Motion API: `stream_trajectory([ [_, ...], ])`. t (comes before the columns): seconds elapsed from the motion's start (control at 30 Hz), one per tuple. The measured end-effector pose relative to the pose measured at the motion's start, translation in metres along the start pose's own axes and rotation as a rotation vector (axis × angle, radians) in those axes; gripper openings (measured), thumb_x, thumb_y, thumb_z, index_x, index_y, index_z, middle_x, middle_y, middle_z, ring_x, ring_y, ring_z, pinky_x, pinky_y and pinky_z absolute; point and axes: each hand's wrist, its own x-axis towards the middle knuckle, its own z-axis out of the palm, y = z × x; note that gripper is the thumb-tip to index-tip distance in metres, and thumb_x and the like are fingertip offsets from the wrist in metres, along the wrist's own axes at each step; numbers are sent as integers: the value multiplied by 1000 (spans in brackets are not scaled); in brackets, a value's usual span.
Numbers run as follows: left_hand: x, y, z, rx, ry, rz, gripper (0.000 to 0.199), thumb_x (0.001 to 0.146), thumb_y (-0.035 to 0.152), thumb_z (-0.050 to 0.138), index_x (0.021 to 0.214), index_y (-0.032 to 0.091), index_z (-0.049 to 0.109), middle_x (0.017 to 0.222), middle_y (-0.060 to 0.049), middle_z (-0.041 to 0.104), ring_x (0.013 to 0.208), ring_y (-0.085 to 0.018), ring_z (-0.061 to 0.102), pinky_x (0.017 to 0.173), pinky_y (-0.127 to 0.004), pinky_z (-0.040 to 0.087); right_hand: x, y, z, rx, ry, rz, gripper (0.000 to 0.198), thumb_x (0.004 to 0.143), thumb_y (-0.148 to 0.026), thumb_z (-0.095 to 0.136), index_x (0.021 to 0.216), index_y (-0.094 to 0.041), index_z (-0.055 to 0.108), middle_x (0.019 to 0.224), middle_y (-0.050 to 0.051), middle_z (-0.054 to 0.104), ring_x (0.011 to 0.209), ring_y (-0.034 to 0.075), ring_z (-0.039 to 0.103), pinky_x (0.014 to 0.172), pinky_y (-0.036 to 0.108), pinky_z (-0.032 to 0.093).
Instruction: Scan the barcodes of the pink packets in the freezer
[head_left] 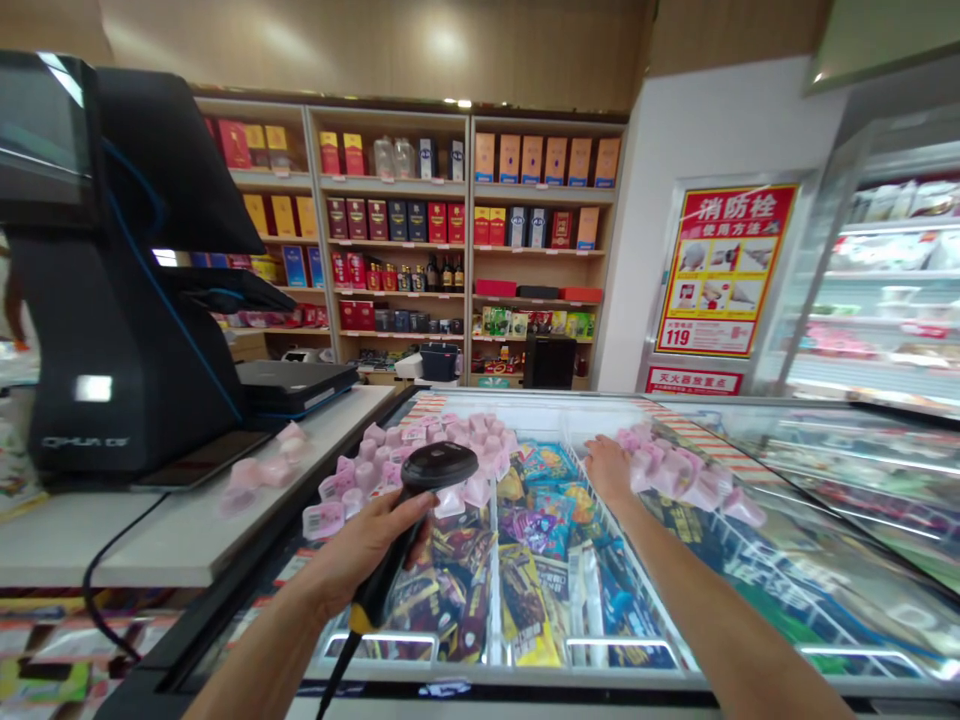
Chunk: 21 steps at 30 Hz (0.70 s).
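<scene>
My left hand [379, 545] is wrapped round the handle of a black barcode scanner [439, 463], its head raised over the freezer and its cable hanging down. Behind and beside the scanner, a pile of small pink plastic cups [365, 474] with labels lies on the glass top. My right hand [609, 468] reaches far forward, beside a second group of pink cups [675, 470]. Its fingers look loosely stretched and seem to hold nothing; the far fingertips are partly hidden. Under the glass, bagged ice creams [536, 530] fill wire baskets.
On the left counter [150, 545] stand a black checkout terminal [127, 360] and a few more pink cups [262, 470]. A cable [90, 590] hangs over its edge. Shelves of boxes [394, 220] line the back wall; a lit refrigerated cabinet [885, 290] stands right.
</scene>
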Motion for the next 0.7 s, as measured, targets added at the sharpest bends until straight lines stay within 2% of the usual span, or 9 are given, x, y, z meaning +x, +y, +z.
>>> stream_trajectory([
  [0.07, 0, -1, -2, 17, 17, -5, 31, 67, 45, 52, 65, 15, 48, 56, 2, 50, 45, -7, 43, 45, -19, 33, 1, -20, 4, 25, 5, -12, 29, 74, -15, 40, 98, -13, 56, 109, 12, 51, 101, 25, 44, 85, 37, 30],
  [0.17, -1, 0, -3, 29, 17, -12, 31, 67, 46, 52, 69, 14, 50, 55, 2, 50, 45, -7, 43, 45, -19, 33, 2, -60, 18, 213, -141, -63, 26, 78, -20, 40, 100, -17, 55, 100, 8, 56, 93, 18, 50, 82, 30, 36],
  [0.27, -5, 2, -2, 20, 6, -8, 31, 67, 45, 52, 71, 15, 51, 57, 3, 51, 46, -7, 43, 46, -19, 34, 0, -92, 34, 407, -273, -25, 27, 80, -28, 43, 103, -16, 50, 104, 7, 53, 90, 17, 51, 77, 34, 42],
  [0.33, -7, 4, -1, 20, 3, -4, 31, 67, 45, 52, 72, 15, 51, 57, 3, 50, 47, -7, 43, 46, -19, 34, -1, -103, 40, 439, -286, -6, 31, 79, -31, 44, 106, -16, 47, 106, 7, 50, 90, 17, 51, 75, 37, 44],
  [0.47, -9, 6, 2, 21, -13, 21, 30, 68, 45, 51, 70, 15, 49, 57, 3, 50, 47, -6, 43, 47, -19, 34, 0, -98, 41, 467, -287, 30, 28, 79, -29, 44, 103, -16, 50, 103, 6, 53, 86, 15, 53, 74, 34, 44],
  [0.6, -5, 6, 8, 12, -31, 37, 30, 68, 45, 51, 69, 15, 47, 56, 3, 50, 46, -6, 43, 46, -19, 33, 5, -70, 31, 459, -215, 136, 20, 75, -21, 44, 86, -14, 60, 81, 6, 63, 75, 15, 58, 66, 25, 44],
  [0.7, 0, 5, 14, 27, -44, 59, 31, 69, 46, 50, 68, 15, 47, 56, 3, 50, 46, -6, 43, 46, -20, 32, 9, -48, 22, 436, -124, 235, 22, 73, -21, 44, 83, -13, 62, 77, 6, 65, 74, 16, 59, 63, 24, 44],
])
